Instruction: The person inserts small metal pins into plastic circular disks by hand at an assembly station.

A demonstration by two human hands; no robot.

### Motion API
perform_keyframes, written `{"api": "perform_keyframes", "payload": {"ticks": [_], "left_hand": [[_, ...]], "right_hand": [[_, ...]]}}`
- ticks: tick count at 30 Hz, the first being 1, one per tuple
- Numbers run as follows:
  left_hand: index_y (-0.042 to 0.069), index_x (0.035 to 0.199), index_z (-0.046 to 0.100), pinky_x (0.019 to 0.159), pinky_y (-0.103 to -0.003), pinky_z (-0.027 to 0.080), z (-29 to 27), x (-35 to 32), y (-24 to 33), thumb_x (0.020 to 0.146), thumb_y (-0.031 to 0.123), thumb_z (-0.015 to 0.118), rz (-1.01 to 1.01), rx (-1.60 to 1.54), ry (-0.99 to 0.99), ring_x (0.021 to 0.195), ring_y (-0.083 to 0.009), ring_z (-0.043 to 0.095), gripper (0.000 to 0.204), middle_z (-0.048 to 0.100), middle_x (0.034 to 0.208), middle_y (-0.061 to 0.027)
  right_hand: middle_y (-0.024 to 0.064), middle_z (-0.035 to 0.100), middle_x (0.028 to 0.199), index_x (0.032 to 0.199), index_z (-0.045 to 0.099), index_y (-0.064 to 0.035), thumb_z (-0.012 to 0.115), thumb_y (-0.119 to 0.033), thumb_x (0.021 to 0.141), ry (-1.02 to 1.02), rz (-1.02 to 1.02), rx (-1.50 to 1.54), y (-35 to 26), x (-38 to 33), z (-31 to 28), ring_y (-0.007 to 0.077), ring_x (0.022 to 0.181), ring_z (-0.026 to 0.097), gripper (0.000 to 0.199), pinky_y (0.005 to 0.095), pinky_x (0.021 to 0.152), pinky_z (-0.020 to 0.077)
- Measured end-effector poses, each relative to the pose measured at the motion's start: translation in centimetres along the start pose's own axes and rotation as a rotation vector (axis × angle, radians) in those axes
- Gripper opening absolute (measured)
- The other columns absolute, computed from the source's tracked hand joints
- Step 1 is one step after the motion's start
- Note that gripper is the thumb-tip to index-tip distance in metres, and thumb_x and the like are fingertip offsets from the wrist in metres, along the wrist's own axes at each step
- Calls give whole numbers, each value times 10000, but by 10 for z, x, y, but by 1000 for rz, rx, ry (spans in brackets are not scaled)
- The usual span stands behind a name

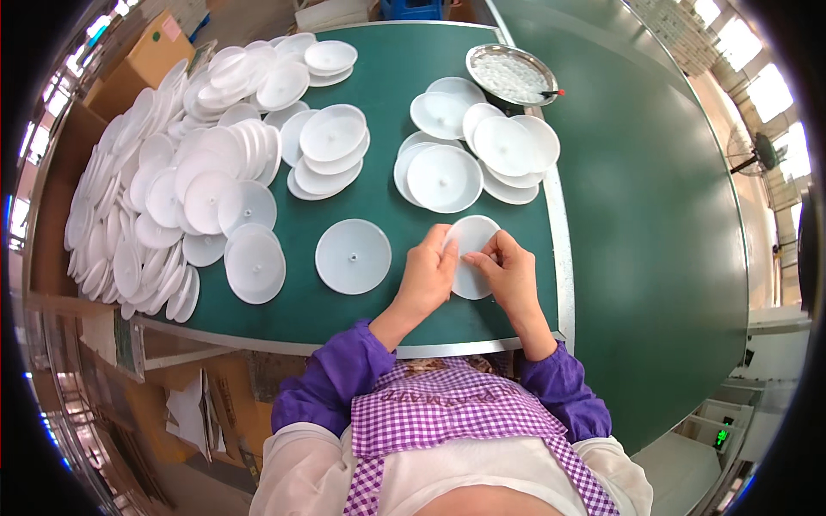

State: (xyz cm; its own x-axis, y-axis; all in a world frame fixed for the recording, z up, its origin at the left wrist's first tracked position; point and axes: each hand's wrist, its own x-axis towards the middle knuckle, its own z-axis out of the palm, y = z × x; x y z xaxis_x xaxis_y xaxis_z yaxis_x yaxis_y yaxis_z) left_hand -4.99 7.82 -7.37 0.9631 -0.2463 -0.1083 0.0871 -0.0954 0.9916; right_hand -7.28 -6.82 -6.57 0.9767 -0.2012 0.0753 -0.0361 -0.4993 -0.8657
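Between my two hands a round white plastic disc is held tilted above the green table. My left hand grips its left edge, thumb on the face. My right hand has its thumb and forefinger pinched at the disc's middle; whether a small part sits between them is hidden. Just left of my left hand, a single white disc lies flat with a small stud at its centre. Beyond my hands are loose stacks of white discs, several showing a small central knob.
A large heap of white discs covers the table's left side, with a smaller stack beside it. At the far right stands a metal bowl of small white pieces with a red-tipped tool. A second green table adjoins on the right.
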Motion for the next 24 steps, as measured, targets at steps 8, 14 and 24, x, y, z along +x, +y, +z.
{"api": "perform_keyframes", "payload": {"ticks": [8,14,24], "left_hand": [[-71,1291,440,394,-315,483,58,44,-6,953,201,574,-136,-36,-136,452,-197,618,455,655,741,-173],[31,1289,549,542,-271,502,0,16,8,906,187,661,323,421,-50,589,-155,641,429,619,1163,-150],[-19,1038,565,909,-450,410,-135,-11,-29,759,160,751,75,1012,337,1040,-387,480,380,559,1059,-190]], "right_hand": [[-1,563,631,787,563,-26,717,-158,878,97,311,456,42,18,-43,35,508,455,222,193,441,317],[52,599,765,987,559,-18,519,-177,1007,-29,486,982,13,15,-55,48,489,416,166,171,400,268],[41,591,730,892,601,-44,534,-336,999,-448,655,1267,2,-15,12,62,484,392,318,177,382,264]]}}
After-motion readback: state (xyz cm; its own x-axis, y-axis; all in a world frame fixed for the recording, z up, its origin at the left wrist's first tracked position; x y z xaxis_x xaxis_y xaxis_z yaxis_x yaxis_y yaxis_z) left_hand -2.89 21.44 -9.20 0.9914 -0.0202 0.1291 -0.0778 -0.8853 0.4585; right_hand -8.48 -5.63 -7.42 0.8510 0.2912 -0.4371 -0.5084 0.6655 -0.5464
